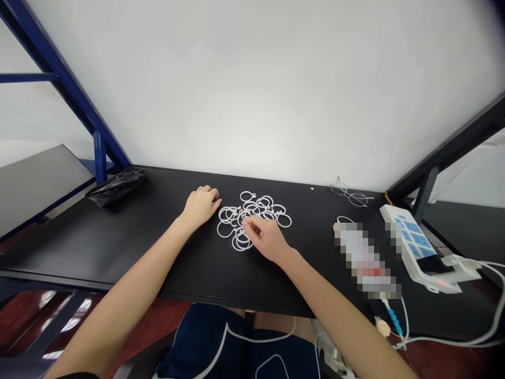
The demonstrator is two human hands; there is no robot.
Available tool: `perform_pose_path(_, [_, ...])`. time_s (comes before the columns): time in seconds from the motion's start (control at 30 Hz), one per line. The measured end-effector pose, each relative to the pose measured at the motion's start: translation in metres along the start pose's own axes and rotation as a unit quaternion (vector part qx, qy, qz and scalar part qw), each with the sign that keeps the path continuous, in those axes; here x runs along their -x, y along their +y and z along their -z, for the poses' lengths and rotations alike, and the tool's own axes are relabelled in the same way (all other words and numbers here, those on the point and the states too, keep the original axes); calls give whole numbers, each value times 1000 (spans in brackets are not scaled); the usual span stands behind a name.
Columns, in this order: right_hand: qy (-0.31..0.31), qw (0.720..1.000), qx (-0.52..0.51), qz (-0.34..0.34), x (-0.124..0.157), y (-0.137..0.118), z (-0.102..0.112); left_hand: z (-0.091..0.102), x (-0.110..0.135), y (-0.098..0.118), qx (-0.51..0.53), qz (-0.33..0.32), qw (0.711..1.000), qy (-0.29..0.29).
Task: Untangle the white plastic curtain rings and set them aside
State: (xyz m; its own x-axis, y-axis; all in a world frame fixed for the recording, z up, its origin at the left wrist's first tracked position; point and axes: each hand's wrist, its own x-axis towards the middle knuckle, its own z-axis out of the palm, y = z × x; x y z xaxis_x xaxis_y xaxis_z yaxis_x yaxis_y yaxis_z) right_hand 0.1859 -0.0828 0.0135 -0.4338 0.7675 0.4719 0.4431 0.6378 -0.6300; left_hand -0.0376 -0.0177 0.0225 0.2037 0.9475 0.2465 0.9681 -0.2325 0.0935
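A loose pile of several thin white plastic rings point(284, 220), each with a small eyelet like a curtain ring, lies on the black table point(165, 258). Over the pile's near right side is my right hand point(268, 239), thumb and fingertips pinched together at a white ring point(245, 215). Its fingers partly cover the rings beneath, so the exact grip is hard to see. My left hand point(201, 205) rests on the tabletop left of the pile, apart from the rings. Its fingers are loosely bent, the thumb stands away from them, and nothing shows in it.
A crumpled black plastic bag point(117, 188) lies at the far left. Eyeglasses point(349, 195) sit at the back right. A blurred-out phone point(365, 258) with a cable and a white power strip point(414, 245) with plugs lie at right. A white wall point(252, 95) stands behind.
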Motion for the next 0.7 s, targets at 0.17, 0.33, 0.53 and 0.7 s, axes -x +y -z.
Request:
perform_pose_path(0.17, [2, 1000, -2, 1, 0, 0, 0, -4, 2, 10, 175, -117, 977, 16])
perform_pose_path(0.33, [1, 1000, 1, 0, 0, 0, 0, -12, 3, 17, 210, -173, 962, -29])
perform_pose_path(0.53, [-1, 1000, 1, 0, 0, -1, -1, -10, 4, 19, 228, -180, 956, -32])
perform_pose_path(0.7, [-4, 1000, 1, 2, 0, -1, 0, -9, 4, 19, 244, -177, 953, -22])
